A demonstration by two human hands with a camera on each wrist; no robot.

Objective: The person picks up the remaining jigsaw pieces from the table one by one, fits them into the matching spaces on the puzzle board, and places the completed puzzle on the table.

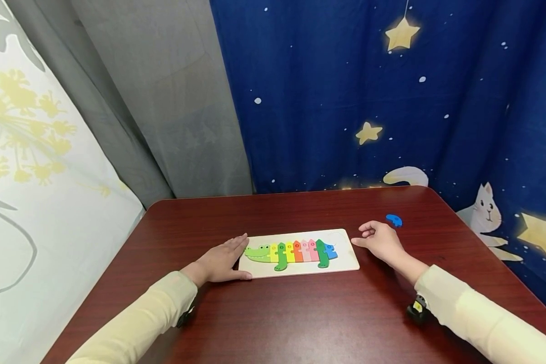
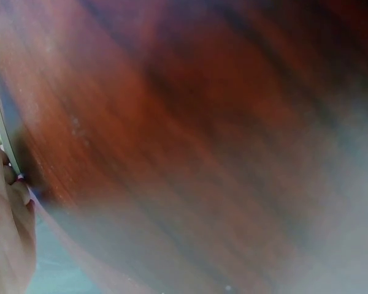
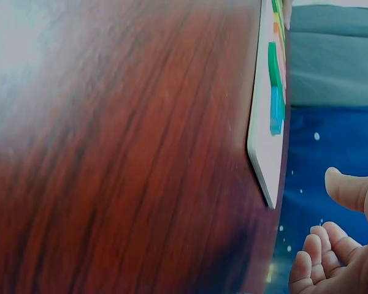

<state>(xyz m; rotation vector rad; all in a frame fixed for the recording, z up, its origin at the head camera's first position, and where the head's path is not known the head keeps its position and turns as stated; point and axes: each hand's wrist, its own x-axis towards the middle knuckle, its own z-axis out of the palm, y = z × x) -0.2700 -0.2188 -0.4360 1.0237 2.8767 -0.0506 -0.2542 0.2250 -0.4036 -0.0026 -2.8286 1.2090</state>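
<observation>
A pale wooden puzzle board (image 1: 347, 253) lies on the table with colourful crocodile pieces (image 1: 297, 251) joined in a row, from a light green head at the left to a blue piece (image 1: 330, 251) at the right. My left hand (image 1: 223, 260) rests at the board's left end, fingers along the edge and thumb by the near corner. Just off the right end, my right hand (image 1: 381, 241) hovers with thumb apart from loosely bent fingers, holding nothing. Beyond it lies a loose blue curved piece (image 1: 394, 220). The right wrist view shows the board (image 3: 267, 165) edge-on.
The dark red wooden table (image 1: 296, 313) has rounded far corners. Behind it hang a grey curtain (image 1: 177, 101) and a blue starry curtain (image 1: 318, 101). White patterned fabric (image 1: 36, 217) drapes at the left. The left wrist view is mostly blurred tabletop (image 2: 172, 135).
</observation>
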